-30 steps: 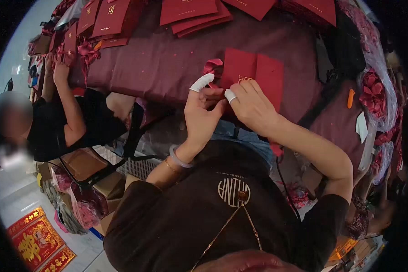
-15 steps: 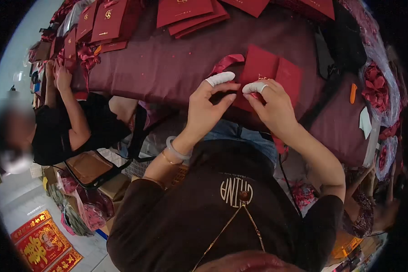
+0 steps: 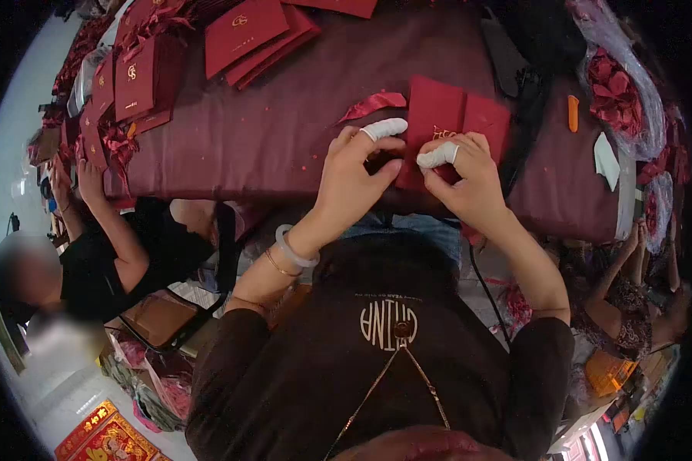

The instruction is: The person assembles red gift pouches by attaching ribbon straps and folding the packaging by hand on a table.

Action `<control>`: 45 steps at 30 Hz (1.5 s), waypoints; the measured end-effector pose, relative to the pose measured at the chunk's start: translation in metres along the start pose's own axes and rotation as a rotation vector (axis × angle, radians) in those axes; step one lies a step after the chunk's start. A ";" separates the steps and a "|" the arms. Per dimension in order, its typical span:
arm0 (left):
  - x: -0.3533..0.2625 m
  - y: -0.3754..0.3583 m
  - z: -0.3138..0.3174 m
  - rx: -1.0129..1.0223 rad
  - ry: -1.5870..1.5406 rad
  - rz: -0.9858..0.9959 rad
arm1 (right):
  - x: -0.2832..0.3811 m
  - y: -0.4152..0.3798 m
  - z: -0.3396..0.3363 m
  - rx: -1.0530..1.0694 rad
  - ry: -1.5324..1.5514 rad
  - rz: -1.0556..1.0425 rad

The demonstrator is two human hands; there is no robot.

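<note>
A red paper folder or bag with gold print [image 3: 437,104] lies in front of me, its creased right part angled outward. My left hand [image 3: 354,167] is at its left edge, thumb and fingers apart, with a white finger cot on the index finger. Over the lower part of the red paper piece, my right hand [image 3: 469,175] pinches thumb against index finger, which also wears a white cot. Whatever is between those fingertips is hidden. A loose red ribbon [image 3: 373,106] lies just above my left hand.
Stacked red printed pieces [image 3: 246,34] lie at the back, with more at the left [image 3: 134,81]. At right are an orange cutter [image 3: 573,114], white paper scrap [image 3: 606,160] and plastic-wrapped red ribbons [image 3: 615,92]. A co-worker's arm [image 3: 119,223] reaches in from the left.
The view has shifted, so the table items sit farther left. My right hand's fingers have curled closer together over the red paper piece. The ribbon now lies clear of my left fingers.
</note>
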State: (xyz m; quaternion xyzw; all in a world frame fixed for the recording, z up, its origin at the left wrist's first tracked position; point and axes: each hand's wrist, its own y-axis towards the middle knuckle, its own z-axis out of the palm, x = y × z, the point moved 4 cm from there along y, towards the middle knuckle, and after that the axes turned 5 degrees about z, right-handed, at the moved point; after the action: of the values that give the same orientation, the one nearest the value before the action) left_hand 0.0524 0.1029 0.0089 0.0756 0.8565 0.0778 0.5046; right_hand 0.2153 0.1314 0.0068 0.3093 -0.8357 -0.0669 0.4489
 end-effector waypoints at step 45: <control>-0.023 0.015 -0.009 0.297 0.714 0.372 | -0.014 0.002 -0.008 0.346 0.089 0.082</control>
State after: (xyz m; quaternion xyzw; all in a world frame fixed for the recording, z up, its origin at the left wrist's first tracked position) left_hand 0.0559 0.1126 0.0357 0.2688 0.9511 0.0645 0.1377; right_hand 0.2267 0.1423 0.0026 0.3503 -0.8260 0.1099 0.4277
